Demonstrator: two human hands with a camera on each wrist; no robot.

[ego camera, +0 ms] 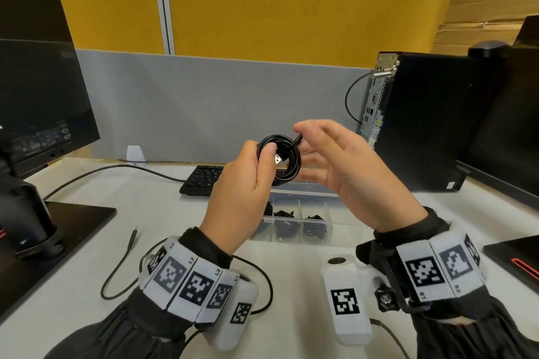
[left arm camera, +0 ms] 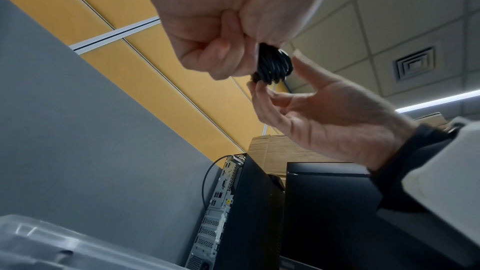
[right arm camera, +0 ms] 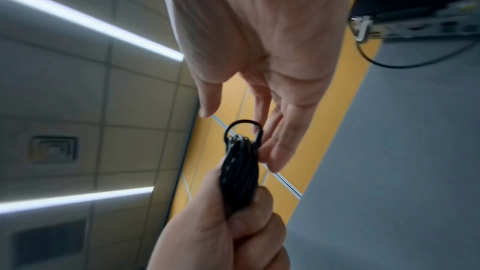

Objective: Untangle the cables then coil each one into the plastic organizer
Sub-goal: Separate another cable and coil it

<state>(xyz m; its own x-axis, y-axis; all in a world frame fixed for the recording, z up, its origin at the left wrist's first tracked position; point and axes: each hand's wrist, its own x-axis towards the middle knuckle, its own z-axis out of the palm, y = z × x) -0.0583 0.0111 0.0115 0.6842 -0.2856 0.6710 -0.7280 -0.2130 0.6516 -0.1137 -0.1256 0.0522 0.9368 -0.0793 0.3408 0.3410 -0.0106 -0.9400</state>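
A black cable wound into a small coil [ego camera: 284,159] is held up above the desk. My left hand [ego camera: 261,162] grips the coil's left side, thumb over the strands, with a silver USB plug showing inside the ring. My right hand [ego camera: 313,151] is beside the coil with straight fingers; its fingertips touch the cable's free end at the top right. From the wrist views, the coil [left arm camera: 275,67] [right arm camera: 239,171] sits between the left hand [left arm camera: 218,54] [right arm camera: 233,225] and the right hand [left arm camera: 298,106] [right arm camera: 262,114]. Below stands the clear plastic organizer [ego camera: 328,214], its compartments holding coiled black cables.
A loose black cable [ego camera: 116,271] lies on the white desk at the left front. A keyboard [ego camera: 201,179] sits behind the organizer. A monitor [ego camera: 38,102] on a black base [ego camera: 75,221] stands left, a PC tower [ego camera: 423,119] right, a grey partition behind.
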